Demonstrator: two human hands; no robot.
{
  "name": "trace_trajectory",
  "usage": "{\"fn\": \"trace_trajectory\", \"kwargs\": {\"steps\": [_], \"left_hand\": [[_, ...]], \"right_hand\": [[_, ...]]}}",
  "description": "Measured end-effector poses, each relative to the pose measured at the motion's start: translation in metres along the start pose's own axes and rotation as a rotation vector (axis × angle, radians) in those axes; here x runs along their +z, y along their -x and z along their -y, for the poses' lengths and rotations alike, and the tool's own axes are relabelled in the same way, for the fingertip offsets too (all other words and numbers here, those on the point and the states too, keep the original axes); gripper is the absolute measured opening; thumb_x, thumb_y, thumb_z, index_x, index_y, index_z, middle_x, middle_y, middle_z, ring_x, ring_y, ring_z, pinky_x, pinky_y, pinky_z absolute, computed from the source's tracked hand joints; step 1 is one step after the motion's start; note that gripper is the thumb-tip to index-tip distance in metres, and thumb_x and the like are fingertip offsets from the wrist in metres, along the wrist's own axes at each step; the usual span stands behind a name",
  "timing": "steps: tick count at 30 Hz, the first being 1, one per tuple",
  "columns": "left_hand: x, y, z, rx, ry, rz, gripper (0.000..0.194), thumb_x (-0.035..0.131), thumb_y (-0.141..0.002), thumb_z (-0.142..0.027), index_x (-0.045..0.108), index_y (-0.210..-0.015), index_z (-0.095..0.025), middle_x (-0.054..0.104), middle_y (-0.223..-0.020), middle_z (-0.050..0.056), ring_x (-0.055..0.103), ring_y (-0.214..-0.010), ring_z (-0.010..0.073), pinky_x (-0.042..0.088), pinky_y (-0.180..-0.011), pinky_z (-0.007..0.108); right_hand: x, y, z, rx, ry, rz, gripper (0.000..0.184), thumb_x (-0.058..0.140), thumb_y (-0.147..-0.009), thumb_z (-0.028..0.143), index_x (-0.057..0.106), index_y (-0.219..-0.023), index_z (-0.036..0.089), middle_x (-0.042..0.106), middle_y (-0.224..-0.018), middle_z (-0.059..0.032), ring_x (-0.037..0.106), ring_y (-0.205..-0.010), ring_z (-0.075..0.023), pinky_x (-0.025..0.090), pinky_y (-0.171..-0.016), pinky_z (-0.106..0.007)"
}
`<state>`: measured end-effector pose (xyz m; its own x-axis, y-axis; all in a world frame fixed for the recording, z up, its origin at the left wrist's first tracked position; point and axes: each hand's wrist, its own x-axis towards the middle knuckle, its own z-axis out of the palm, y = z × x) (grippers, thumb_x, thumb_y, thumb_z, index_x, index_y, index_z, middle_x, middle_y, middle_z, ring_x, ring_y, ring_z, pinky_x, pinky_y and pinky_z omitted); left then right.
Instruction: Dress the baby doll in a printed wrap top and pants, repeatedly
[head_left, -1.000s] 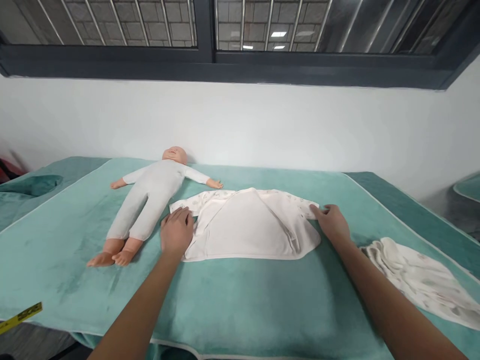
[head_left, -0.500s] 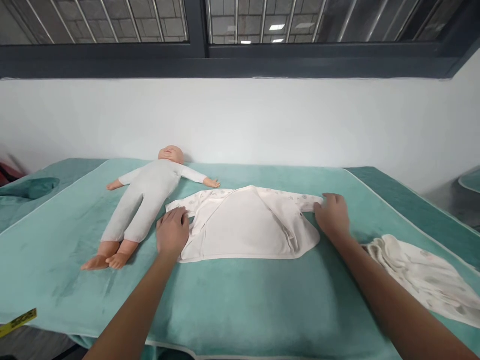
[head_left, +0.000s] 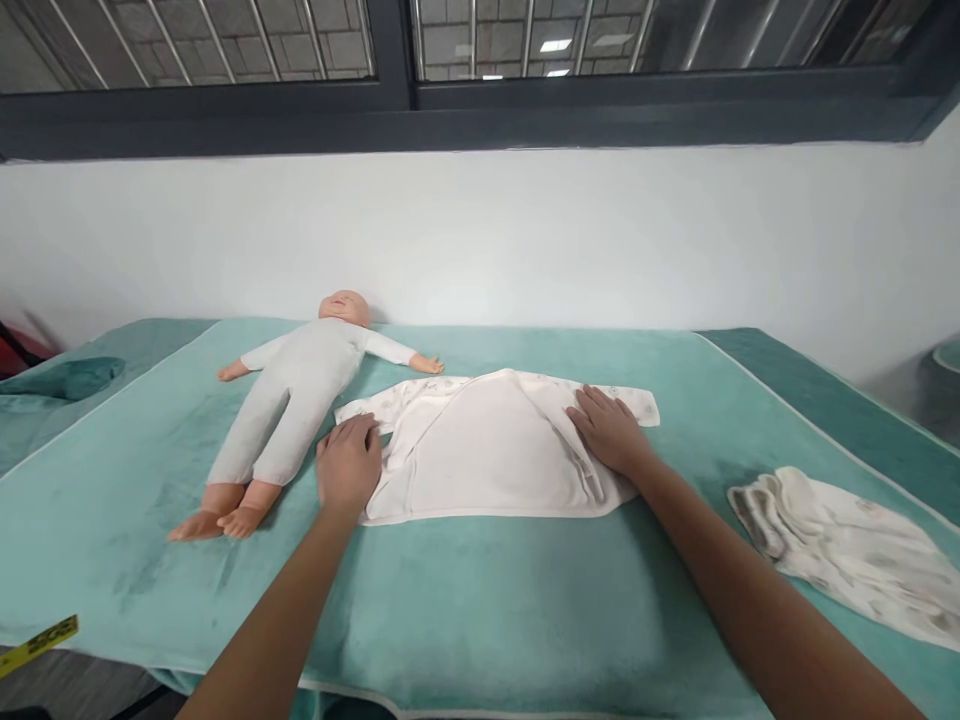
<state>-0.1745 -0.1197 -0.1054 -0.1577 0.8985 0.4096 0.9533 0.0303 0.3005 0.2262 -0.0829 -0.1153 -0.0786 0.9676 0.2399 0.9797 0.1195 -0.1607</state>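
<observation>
A white baby shirt (head_left: 487,450) with small prints on its sleeves lies spread out in front of me. My left hand (head_left: 349,465) rests at the lower edge of its left sleeve, fingers bent downward and the thumb toward the cloth; the fingertips are partly hidden. Across the right shoulder and sleeve, my right hand (head_left: 611,432) lies flat with fingers stretched out. The right cuff shows beyond it. Left of the shirt, a baby doll (head_left: 307,385) in a pale grey-white body suit lies on its back, one arm reaching toward the left sleeve.
Crumpled white printed cloth (head_left: 847,550) lies at the right on the green padded cover (head_left: 480,610). Behind stands a white wall (head_left: 480,240) under a dark window frame (head_left: 480,120). A yellow strip (head_left: 37,645) with black marks shows at the lower left edge.
My right hand has left the right cuff and moved left onto the sleeve and shoulder, its fingers now flat. The right sleeve lies straighter. My left hand stays in place.
</observation>
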Motion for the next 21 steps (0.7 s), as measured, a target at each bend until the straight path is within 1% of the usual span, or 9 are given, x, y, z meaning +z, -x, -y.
{"fn": "trace_trajectory", "kwargs": {"steps": [3,6,8,9,12,14,16,19,21], "left_hand": [[0.001,0.0,0.001,0.001,0.002,-0.003,0.032,0.041,-0.091,-0.026,0.065,-0.113,-0.022,0.068,-0.123,0.005,0.058,-0.115,0.0258,0.04,-0.099,0.041],[0.0,0.0,0.001,0.003,-0.007,-0.002,0.032,0.041,-0.091,-0.026,0.065,-0.112,-0.022,0.067,-0.124,0.005,0.058,-0.116,0.0257,0.04,-0.1,0.041],[-0.001,0.0,0.0,0.001,-0.013,0.004,0.032,0.041,-0.091,-0.025,0.065,-0.112,-0.022,0.068,-0.123,0.006,0.058,-0.116,0.0261,0.04,-0.099,0.041],[-0.002,0.0,-0.001,0.002,-0.014,0.007,0.033,0.041,-0.091,-0.025,0.065,-0.112,-0.021,0.068,-0.123,0.006,0.058,-0.116,0.0262,0.04,-0.1,0.041],[-0.002,0.001,-0.002,0.006,-0.008,0.01,0.033,0.041,-0.09,-0.024,0.066,-0.111,-0.02,0.068,-0.123,0.005,0.058,-0.116,0.0263,0.04,-0.1,0.042],[-0.002,0.001,-0.001,0.007,-0.01,0.005,0.032,0.041,-0.09,-0.024,0.066,-0.11,-0.021,0.068,-0.123,0.005,0.058,-0.116,0.0265,0.04,-0.101,0.042],[-0.001,0.001,0.0,0.01,-0.018,0.0,0.033,0.041,-0.09,-0.024,0.066,-0.111,-0.02,0.068,-0.123,0.005,0.058,-0.116,0.0268,0.04,-0.1,0.042],[0.001,0.0,0.001,0.019,-0.03,0.005,0.033,0.041,-0.09,-0.024,0.065,-0.112,-0.02,0.067,-0.123,0.006,0.058,-0.116,0.0272,0.041,-0.1,0.042],[0.001,0.0,0.001,0.021,-0.033,0.008,0.034,0.041,-0.09,-0.024,0.065,-0.113,-0.02,0.067,-0.124,0.006,0.058,-0.116,0.0272,0.041,-0.099,0.042]], "right_hand": [[-0.011,0.01,-0.029,0.081,-0.099,-0.134,0.042,0.04,-0.093,0.04,0.059,-0.122,0.017,0.058,-0.134,-0.0152,0.046,-0.13,-0.0287,0.035,-0.107,-0.048],[-0.026,0.02,-0.059,0.408,-0.172,-0.327,0.04,0.048,-0.086,0.044,0.065,-0.107,0.014,0.067,-0.112,-0.0173,0.058,-0.111,-0.0313,0.044,-0.094,-0.047],[-0.034,0.025,-0.071,0.59,-0.278,-0.313,0.039,0.052,-0.083,0.048,0.068,-0.098,0.016,0.07,-0.098,-0.014,0.063,-0.092,-0.0294,0.048,-0.082,-0.043],[-0.037,0.026,-0.073,0.633,-0.349,-0.275,0.037,0.054,-0.081,0.049,0.068,-0.093,0.017,0.071,-0.092,-0.0116,0.064,-0.085,-0.0277,0.049,-0.077,-0.041],[-0.042,0.023,-0.07,0.647,-0.583,-0.22,0.031,0.067,-0.071,0.047,0.068,-0.087,0.02,0.071,-0.084,-0.0063,0.063,-0.076,-0.0232,0.047,-0.07,-0.035],[-0.043,0.019,-0.067,0.614,-0.769,-0.248,0.032,0.071,-0.067,0.044,0.066,-0.088,0.02,0.069,-0.081,-0.0039,0.061,-0.072,-0.0199,0.046,-0.066,-0.031],[-0.042,0.015,-0.067,0.566,-0.925,-0.302,0.031,0.068,-0.069,0.044,0.062,-0.088,0.02,0.065,-0.074,-0.0009,0.057,-0.066,-0.0167,0.044,-0.061,-0.028],[-0.039,0.013,-0.071,0.53,-0.979,-0.376,0.029,0.06,-0.076,0.046,0.057,-0.09,0.021,0.055,-0.064,0.002,0.05,-0.059,-0.0148,0.038,-0.054,-0.026],[-0.037,0.014,-0.073,0.527,-0.953,-0.377,0.028,0.057,-0.078,0.046,0.055,-0.093,0.021,0.054,-0.064,0.0015,0.049,-0.058,-0.0151,0.038,-0.053,-0.026]]}}
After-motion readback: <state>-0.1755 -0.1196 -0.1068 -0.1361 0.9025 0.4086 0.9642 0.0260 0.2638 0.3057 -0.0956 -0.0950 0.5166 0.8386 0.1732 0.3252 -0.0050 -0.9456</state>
